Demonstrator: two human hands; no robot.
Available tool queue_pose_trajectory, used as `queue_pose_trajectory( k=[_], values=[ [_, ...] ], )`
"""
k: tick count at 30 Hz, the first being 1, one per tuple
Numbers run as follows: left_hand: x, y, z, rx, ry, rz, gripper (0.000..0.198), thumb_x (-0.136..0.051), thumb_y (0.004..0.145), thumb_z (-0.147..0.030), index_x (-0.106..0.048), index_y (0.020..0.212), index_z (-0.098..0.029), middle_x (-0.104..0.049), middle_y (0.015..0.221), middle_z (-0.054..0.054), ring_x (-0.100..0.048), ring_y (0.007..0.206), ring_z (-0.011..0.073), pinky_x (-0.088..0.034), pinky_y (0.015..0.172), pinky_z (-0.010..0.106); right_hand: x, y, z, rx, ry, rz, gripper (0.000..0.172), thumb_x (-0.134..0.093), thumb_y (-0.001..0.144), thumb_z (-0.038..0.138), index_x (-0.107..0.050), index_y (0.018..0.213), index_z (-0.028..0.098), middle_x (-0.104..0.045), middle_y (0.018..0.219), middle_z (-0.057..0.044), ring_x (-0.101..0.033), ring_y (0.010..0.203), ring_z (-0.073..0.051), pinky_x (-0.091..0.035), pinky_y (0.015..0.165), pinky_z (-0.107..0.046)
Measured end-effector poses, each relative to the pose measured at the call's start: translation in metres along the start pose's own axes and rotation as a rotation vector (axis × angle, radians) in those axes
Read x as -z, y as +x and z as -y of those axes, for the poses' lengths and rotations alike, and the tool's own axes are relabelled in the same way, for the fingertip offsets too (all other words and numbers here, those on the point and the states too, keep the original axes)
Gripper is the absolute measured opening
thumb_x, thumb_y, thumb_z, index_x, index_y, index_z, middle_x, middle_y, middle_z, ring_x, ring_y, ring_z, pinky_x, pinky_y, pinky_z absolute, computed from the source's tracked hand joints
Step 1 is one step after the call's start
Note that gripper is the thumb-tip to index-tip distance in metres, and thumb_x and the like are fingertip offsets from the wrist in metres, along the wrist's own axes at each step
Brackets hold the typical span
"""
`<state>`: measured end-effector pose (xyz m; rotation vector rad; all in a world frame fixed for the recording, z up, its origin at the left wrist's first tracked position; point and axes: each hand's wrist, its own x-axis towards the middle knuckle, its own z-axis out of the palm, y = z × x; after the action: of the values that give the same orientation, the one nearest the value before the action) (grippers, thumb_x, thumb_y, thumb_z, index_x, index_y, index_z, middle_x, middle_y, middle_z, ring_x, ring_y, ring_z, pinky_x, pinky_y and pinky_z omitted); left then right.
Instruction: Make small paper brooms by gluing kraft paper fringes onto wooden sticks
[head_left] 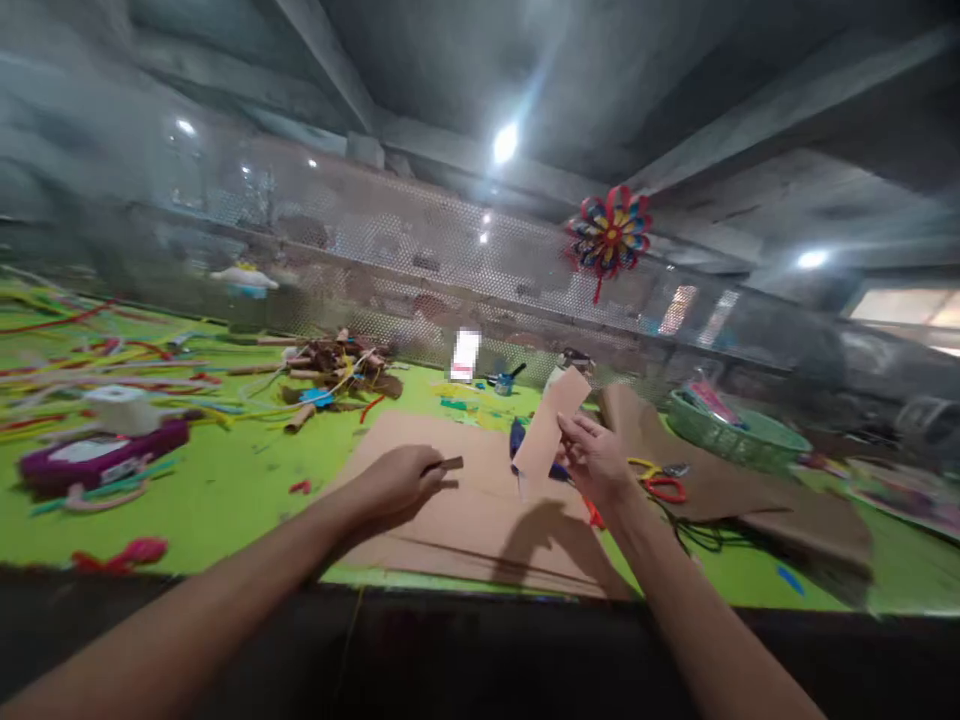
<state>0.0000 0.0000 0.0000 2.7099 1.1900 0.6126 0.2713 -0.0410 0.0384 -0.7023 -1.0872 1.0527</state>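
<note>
My right hand (596,455) is raised over the table's right-middle, its fingers pinching a rectangular piece of brown card (553,425) that tilts up to the right. Lower and to the left, my left hand (401,478) is closed on a narrow brown strip (451,463), whose end sticks out past the fingers. Both hands are above a large sheet of brown cardboard (465,520), where the right arm's shadow falls. A dark blue object (517,440) lies partly hidden behind the raised card; its kind is unclear.
Red-and-yellow-handled scissors (666,488) lie right of my right hand, near a dark cord and crumpled brown paper (697,475). Further right stands a green basket (739,435). Bundled twigs (341,365), colourful pipe cleaners (82,370) and a purple box (105,455) occupy the left.
</note>
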Motion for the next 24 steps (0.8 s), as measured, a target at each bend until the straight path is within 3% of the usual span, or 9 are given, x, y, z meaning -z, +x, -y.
queue_pose_trajectory(
  k=[4,9,15,20,24],
  values=[
    [-0.001,0.0,-0.001,0.037,-0.052,0.005,0.037,-0.035,0.085,-0.038,-0.064,0.086,-0.014,-0.066,0.085,0.011,-0.055,0.07,0.0189,-0.035,0.061,0.026,-0.007,-0.016,-0.013,-0.102,0.01,-0.002,0.026,-0.078,0.063,0.031,-0.058,0.066,0.015,-0.052,0.052,0.007,-0.04,0.037,-0.001,-0.032,0.033,-0.012],
    [-0.002,0.0,0.001,0.046,-0.074,0.015,0.033,-0.037,0.084,-0.034,-0.063,0.082,-0.014,-0.066,0.08,0.009,-0.053,0.066,0.0167,-0.033,0.058,0.025,-0.011,-0.023,-0.021,-0.174,0.014,0.083,0.023,-0.077,0.065,0.029,-0.06,0.07,0.016,-0.057,0.057,0.004,-0.046,0.042,-0.004,-0.036,0.037,-0.014],
    [-0.005,0.002,0.003,0.042,-0.066,0.021,0.032,-0.039,0.083,-0.035,-0.064,0.084,-0.014,-0.066,0.083,0.011,-0.055,0.07,0.0183,-0.033,0.06,0.025,-0.009,-0.028,-0.036,-0.248,0.025,0.148,0.024,-0.079,0.061,0.024,-0.064,0.077,0.016,-0.066,0.07,0.0,-0.059,0.059,-0.01,-0.048,0.055,-0.021],
    [-0.005,0.003,0.002,0.036,-0.04,0.035,0.033,-0.039,0.083,-0.034,-0.065,0.085,-0.014,-0.066,0.082,0.01,-0.054,0.068,0.0184,-0.032,0.059,0.026,-0.015,-0.035,-0.038,-0.252,0.003,0.155,0.019,-0.074,0.069,0.031,-0.062,0.075,0.017,-0.063,0.065,0.002,-0.054,0.053,-0.008,-0.044,0.05,-0.019],
    [-0.004,0.003,-0.001,0.031,-0.024,0.02,0.032,-0.039,0.084,-0.034,-0.064,0.081,-0.014,-0.066,0.08,0.01,-0.055,0.069,0.0182,-0.033,0.058,0.025,-0.018,-0.041,-0.037,-0.226,-0.006,0.203,0.021,-0.069,0.074,0.035,-0.057,0.077,0.019,-0.051,0.057,0.006,-0.041,0.044,-0.006,-0.036,0.043,-0.017]
  ],
)
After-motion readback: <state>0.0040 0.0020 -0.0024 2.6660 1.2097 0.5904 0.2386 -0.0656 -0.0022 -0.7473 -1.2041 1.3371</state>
